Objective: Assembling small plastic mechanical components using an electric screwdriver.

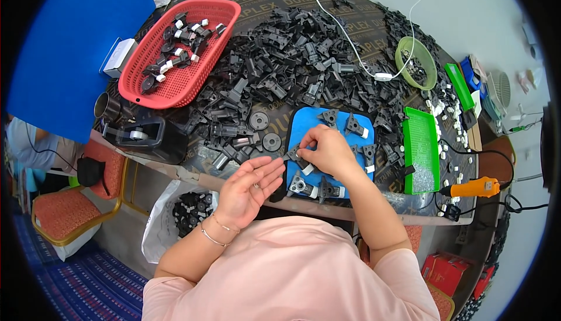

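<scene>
My left hand (246, 190) lies palm up at the left of the blue mat (310, 123), fingers stretched out. A small shiny spot shows on it; whether a ring or a loose piece, I cannot tell. Over the mat, my right hand (327, 150) has thumb and fingers pinched together at a black plastic part (292, 152). What sits between those fingertips is hidden. Several similar black parts with white ends surround it on the mat, among them one at the near left (299, 185), one near the front edge (325, 191) and one at the far right (353, 125).
A large heap of black plastic parts (292, 46) covers the table beyond the mat. A red basket (219, 14) stands far left, above a black tape dispenser (153, 137). Right are a green tray (416, 122), scattered white pieces, an orange electric screwdriver (474, 187) and a green bowl (429, 81).
</scene>
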A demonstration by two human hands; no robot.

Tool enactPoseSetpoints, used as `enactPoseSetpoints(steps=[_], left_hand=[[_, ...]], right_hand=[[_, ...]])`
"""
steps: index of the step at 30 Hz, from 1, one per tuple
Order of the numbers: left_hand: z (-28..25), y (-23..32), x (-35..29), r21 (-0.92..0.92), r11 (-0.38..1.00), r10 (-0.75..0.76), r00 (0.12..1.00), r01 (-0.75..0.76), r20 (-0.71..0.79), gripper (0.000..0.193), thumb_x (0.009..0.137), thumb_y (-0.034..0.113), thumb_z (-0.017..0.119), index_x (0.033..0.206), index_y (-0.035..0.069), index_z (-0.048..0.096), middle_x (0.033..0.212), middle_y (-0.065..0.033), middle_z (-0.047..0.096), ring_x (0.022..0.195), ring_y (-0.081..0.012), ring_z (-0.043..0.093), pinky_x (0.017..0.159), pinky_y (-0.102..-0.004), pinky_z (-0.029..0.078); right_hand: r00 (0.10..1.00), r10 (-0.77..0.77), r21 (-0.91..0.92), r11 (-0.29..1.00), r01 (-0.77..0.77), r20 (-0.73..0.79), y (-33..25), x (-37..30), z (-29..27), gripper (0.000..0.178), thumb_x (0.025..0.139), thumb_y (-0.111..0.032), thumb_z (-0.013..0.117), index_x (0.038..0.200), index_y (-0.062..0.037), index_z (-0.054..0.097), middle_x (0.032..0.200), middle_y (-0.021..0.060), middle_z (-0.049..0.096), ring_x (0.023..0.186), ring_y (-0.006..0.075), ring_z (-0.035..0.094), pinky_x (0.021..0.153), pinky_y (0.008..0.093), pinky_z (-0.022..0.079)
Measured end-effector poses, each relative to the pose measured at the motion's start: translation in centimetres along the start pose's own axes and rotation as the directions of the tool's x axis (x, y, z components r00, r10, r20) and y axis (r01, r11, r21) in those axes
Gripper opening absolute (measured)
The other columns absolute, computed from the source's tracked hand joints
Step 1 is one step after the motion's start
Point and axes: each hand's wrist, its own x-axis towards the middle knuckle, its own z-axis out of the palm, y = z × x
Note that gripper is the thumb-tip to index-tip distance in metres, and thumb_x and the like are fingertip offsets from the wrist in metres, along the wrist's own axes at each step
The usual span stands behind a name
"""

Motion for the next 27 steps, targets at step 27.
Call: enactPoseSetpoints(steps=[27], left_hand=[[-0.2, -1.3, 0.8, 0.03, 0.994, -0.107, 0.97, 0.103, 0.216, 0.029, 0.098, 0.026, 0.045, 0.115, 0.004, 0.052, 0.11, -0.0074, 0.06, 0.102, -0.017, 0.057, 0.092, -0.0358, 0.047]], right_hand=[[0.927, -0.358, 0.244, 0.894, 0.375, -0.111, -2.4, -5.2, 1.2, 0.027, 0.071, -0.008, 0.076, 0.098, -0.0092, 0.07, 0.084, 0.005, 0.06, 0.072, 0.0172, 0.059, 0.06, 0.027, 0.05]])
